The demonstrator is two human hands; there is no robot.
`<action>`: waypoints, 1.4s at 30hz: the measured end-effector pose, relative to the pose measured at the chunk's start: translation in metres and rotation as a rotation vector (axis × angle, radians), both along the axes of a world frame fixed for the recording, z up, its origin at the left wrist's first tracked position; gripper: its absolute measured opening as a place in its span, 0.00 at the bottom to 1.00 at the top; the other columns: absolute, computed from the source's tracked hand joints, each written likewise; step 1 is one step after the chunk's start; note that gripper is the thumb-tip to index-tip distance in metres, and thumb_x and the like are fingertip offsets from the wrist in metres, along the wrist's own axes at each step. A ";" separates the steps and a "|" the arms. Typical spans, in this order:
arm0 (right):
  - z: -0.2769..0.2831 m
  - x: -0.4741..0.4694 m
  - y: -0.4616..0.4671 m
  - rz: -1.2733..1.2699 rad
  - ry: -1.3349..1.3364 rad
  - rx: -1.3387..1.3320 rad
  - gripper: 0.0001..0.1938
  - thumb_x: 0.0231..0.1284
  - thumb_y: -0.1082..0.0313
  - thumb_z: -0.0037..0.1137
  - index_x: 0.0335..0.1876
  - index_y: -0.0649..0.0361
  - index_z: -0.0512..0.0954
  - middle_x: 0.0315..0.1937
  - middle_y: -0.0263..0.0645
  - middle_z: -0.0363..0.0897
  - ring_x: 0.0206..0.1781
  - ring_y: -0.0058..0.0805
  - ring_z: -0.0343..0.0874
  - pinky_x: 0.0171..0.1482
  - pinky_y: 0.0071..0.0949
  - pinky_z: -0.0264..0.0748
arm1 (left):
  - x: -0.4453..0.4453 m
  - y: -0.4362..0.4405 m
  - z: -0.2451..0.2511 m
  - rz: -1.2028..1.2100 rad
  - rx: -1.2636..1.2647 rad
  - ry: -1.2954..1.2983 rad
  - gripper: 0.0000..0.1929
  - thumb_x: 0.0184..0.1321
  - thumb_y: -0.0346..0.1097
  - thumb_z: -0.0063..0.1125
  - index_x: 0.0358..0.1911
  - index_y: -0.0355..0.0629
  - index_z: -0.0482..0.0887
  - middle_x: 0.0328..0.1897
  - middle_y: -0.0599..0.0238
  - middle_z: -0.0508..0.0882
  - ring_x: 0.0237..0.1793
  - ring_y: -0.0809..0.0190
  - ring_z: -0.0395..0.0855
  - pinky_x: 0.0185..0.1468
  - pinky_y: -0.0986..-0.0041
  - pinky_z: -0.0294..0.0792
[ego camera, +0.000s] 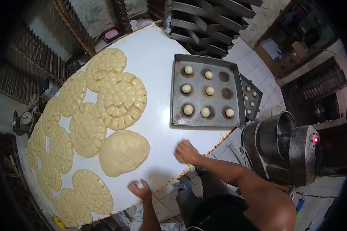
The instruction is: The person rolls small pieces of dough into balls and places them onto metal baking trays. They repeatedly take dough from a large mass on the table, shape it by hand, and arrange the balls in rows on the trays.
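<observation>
My left hand (140,189), near the table's front edge, has its fingers curled around a small piece of pale dough (139,184). My right hand (186,151) is cupped low over the white tabletop (159,115); whatever may be under its palm is hidden. A large smooth mound of dough (124,153) lies beyond and left of my left hand. Above my right hand on the table sits a square metal baking tray (208,123). It holds several small dough balls (210,91) in rows, with dark round marks on its bottom.
Scored rounds of dough (122,100) cover the table's left part. A spiral dough mixer (277,147) with a lit red lamp stands at the right. Another tray (251,96) with dough balls sits lower, behind the first. Metal pans (208,23) are stacked beyond the table; a dial scale (26,117) is far left.
</observation>
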State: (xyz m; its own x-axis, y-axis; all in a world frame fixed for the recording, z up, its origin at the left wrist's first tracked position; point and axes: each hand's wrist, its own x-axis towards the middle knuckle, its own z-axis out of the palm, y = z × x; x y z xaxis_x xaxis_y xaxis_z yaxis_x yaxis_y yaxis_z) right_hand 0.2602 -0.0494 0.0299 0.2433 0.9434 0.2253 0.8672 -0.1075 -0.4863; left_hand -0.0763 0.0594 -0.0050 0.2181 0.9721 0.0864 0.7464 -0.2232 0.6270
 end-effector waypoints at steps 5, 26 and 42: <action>0.005 -0.059 -0.021 0.052 0.401 0.074 0.15 0.54 0.78 0.66 0.49 0.61 0.78 0.56 0.46 0.80 0.68 0.53 0.76 0.77 0.50 0.70 | 0.090 -0.049 0.035 -0.100 0.196 -0.100 0.23 0.59 0.26 0.65 0.60 0.28 0.81 0.60 0.40 0.83 0.63 0.35 0.78 0.72 0.45 0.69; 0.073 0.304 -0.156 -0.621 0.348 0.158 0.43 0.57 0.71 0.71 0.80 0.64 0.62 0.77 0.59 0.62 0.78 0.61 0.63 0.80 0.57 0.59 | 0.645 -0.055 0.132 -0.840 -0.252 -0.405 0.29 0.53 0.25 0.73 0.63 0.36 0.83 0.66 0.46 0.81 0.65 0.40 0.83 0.69 0.58 0.76; 0.015 0.302 -0.203 -1.166 0.997 0.069 0.18 0.63 0.65 0.59 0.53 0.69 0.86 0.45 0.49 0.90 0.49 0.40 0.87 0.57 0.38 0.80 | 0.589 -0.024 0.150 -0.705 -0.172 -0.345 0.45 0.58 0.31 0.75 0.79 0.41 0.64 0.85 0.43 0.61 0.80 0.42 0.67 0.76 0.51 0.69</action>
